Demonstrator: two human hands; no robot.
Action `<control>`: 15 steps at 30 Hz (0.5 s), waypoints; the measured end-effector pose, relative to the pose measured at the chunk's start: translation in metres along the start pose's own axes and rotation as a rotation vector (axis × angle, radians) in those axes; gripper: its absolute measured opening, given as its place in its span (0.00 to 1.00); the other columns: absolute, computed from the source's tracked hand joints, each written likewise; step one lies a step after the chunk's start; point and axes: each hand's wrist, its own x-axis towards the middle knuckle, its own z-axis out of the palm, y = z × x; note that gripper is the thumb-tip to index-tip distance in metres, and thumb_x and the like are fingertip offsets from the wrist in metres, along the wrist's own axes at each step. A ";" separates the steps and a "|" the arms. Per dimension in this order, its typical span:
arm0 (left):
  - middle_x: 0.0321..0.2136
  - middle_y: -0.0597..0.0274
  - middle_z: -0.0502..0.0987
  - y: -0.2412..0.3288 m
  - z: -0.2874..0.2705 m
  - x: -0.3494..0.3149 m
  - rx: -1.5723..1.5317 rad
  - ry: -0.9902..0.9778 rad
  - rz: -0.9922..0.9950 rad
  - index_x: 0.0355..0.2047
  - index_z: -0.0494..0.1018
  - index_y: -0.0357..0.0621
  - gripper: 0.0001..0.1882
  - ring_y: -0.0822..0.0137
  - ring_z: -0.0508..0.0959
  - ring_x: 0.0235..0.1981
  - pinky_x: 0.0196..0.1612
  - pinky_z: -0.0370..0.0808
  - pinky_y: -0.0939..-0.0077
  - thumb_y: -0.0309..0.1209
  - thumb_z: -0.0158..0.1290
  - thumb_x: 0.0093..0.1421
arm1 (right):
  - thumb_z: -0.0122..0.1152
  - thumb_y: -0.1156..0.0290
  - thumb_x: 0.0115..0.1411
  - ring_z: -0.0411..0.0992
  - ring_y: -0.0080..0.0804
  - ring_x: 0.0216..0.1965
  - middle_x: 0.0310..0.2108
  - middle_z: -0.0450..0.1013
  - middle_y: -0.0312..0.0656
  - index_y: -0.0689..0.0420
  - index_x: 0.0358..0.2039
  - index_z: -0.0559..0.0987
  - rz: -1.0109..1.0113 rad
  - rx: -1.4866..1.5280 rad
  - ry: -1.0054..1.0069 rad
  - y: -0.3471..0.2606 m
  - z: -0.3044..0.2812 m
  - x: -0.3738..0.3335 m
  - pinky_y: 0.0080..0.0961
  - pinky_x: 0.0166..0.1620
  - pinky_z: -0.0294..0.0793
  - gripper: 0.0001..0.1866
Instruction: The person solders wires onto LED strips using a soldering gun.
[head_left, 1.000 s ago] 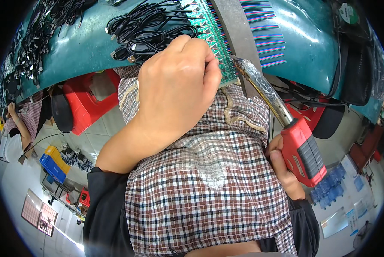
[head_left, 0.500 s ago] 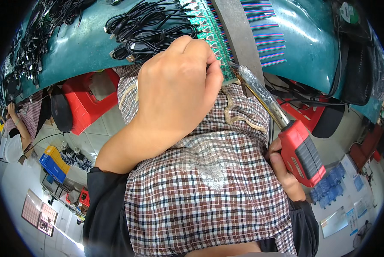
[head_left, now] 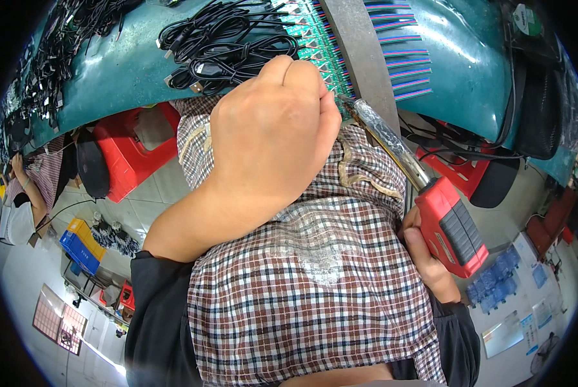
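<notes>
My left hand (head_left: 269, 129) is closed, its back toward me, over the near end of a green circuit board panel (head_left: 311, 44). Its fingertips and whatever they pinch are hidden beneath the knuckles. In my right hand (head_left: 423, 253) is a red and black soldering gun (head_left: 453, 226). The metal barrel slants up and leftward, bringing the tip close to my left fingers at the board's near end; whether it touches the board I cannot tell. A grey metal bar (head_left: 361, 48) lies along the panel. Four-coloured flat wires (head_left: 405, 63) stick out from the bar's right side.
Coiled black USB cables (head_left: 221, 48) lie left of the panel on the green table mat (head_left: 115, 71). More cables (head_left: 50, 71) pile up at far left. Red stools (head_left: 131, 158) stand beneath the table edge. Another person's arm (head_left: 31, 193) shows at left.
The soldering gun has shifted slightly left, its tip now nearer my left fingers. My left hand has turned a little and moved slightly right.
</notes>
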 end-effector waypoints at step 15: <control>0.24 0.64 0.75 0.000 0.001 -0.001 0.004 -0.001 0.001 0.25 0.73 0.44 0.06 0.69 0.77 0.20 0.22 0.71 0.75 0.26 0.61 0.52 | 0.67 0.78 0.49 0.76 0.35 0.28 0.27 0.76 0.41 0.61 0.34 0.80 0.059 0.114 0.024 0.000 -0.004 -0.006 0.26 0.34 0.75 0.10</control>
